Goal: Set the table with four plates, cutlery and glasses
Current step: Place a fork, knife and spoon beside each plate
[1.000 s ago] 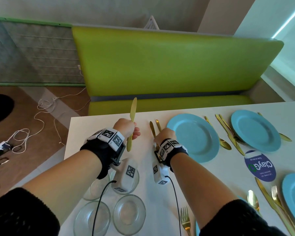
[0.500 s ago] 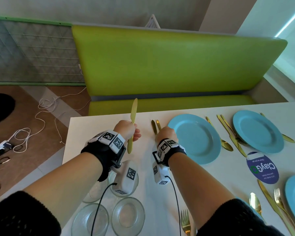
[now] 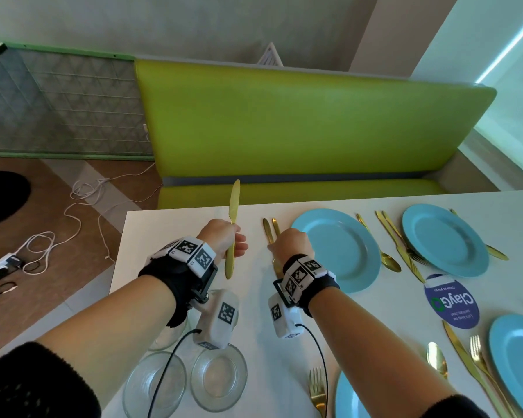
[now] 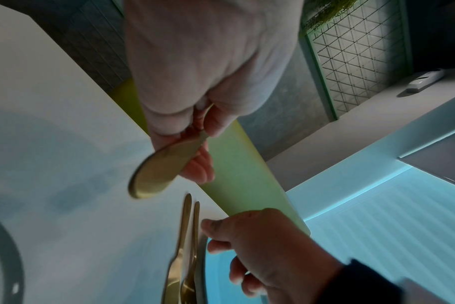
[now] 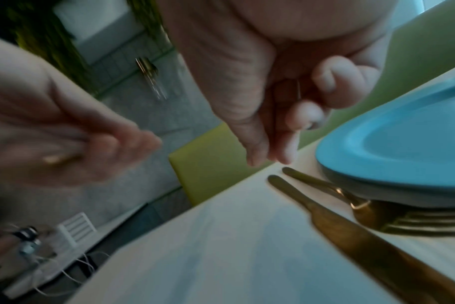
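Cutlery step under way at the far-left setting. Left hand [image 3: 224, 236] clenched round a gold knife [image 3: 232, 227], held nearly upright above the tabletop [image 3: 169, 236], clear of everything. Right hand [image 3: 290, 244] just beside it, low over a laid knife and fork [image 3: 271, 229], fingers [image 5: 262, 144] loosely curled, gripping nothing visible; contact with the handles not clear. Blue plate [image 3: 335, 251] directly right of that hand, fork tines tucked at its rim. Glasses [image 3: 218, 378] grouped near the left forearm, not yet distributed. Probably next: lowering the held knife flat at a setting lacking one, parallel to the plate edge, without nudging the laid pair.
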A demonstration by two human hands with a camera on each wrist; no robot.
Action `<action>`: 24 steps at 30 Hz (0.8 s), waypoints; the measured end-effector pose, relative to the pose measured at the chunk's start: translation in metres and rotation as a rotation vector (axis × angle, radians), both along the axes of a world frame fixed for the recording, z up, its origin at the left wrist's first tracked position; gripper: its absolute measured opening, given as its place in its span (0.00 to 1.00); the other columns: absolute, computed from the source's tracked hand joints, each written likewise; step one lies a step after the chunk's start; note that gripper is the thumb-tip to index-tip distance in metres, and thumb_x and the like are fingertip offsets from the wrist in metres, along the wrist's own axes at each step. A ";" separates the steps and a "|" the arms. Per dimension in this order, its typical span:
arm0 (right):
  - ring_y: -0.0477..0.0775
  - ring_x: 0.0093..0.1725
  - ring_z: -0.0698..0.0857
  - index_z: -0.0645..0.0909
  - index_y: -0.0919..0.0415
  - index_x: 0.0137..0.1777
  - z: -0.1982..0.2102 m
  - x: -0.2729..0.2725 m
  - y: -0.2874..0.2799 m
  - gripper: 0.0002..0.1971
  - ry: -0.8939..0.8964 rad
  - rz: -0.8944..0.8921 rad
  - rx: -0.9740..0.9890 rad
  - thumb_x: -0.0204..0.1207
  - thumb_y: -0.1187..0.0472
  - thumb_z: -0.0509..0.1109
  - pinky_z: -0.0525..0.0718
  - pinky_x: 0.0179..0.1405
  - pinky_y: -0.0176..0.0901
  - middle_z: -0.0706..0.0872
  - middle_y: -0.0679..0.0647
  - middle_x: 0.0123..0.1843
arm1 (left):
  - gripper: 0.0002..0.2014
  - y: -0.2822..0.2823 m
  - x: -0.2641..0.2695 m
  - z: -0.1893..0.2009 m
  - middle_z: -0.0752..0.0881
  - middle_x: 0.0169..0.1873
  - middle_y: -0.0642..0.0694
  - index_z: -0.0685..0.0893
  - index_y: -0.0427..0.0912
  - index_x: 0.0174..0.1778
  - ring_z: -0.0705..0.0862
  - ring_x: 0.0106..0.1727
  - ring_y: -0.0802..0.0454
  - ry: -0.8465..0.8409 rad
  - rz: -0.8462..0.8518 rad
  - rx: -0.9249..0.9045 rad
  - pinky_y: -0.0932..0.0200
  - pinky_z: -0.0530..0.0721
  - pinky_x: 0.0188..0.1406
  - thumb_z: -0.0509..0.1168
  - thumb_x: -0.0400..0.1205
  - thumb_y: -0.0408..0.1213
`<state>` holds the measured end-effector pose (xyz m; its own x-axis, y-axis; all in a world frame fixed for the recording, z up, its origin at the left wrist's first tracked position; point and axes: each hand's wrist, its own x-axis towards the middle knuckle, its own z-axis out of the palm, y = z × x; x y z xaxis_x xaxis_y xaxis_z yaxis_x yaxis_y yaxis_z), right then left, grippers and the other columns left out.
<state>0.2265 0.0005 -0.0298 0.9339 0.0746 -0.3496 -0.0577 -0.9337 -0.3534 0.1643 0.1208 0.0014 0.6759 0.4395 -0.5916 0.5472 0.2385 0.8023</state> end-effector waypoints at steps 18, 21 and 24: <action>0.50 0.22 0.74 0.85 0.55 0.31 0.059 -0.175 -0.090 0.10 0.015 -0.167 0.594 0.72 0.63 0.72 0.69 0.19 0.36 0.83 0.60 0.29 | 0.14 -0.108 -0.112 0.030 0.78 0.34 0.40 0.75 0.42 0.37 0.77 0.30 0.46 -0.143 -0.399 -0.069 0.51 0.82 0.34 0.49 0.85 0.31; 0.48 0.20 0.72 0.83 0.56 0.30 0.053 -0.203 -0.107 0.11 0.054 -0.291 0.647 0.73 0.65 0.72 0.67 0.17 0.35 0.84 0.61 0.32 | 0.13 -0.123 -0.138 0.019 0.78 0.33 0.42 0.75 0.45 0.36 0.79 0.33 0.46 -0.146 -0.470 -0.069 0.52 0.82 0.39 0.51 0.85 0.32; 0.38 0.17 0.73 0.83 0.54 0.30 0.045 -0.221 -0.127 0.10 0.049 -0.300 0.524 0.73 0.62 0.74 0.69 0.17 0.28 0.86 0.51 0.31 | 0.15 -0.130 -0.158 0.005 0.78 0.34 0.46 0.73 0.46 0.31 0.79 0.36 0.49 -0.126 -0.624 -0.012 0.60 0.80 0.37 0.53 0.85 0.33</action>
<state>0.0051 -0.1269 0.0148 0.9247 -0.0161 -0.3804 -0.3194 -0.5767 -0.7519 0.0066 -0.0095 0.0061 0.8673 -0.0658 -0.4934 0.4878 -0.0858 0.8688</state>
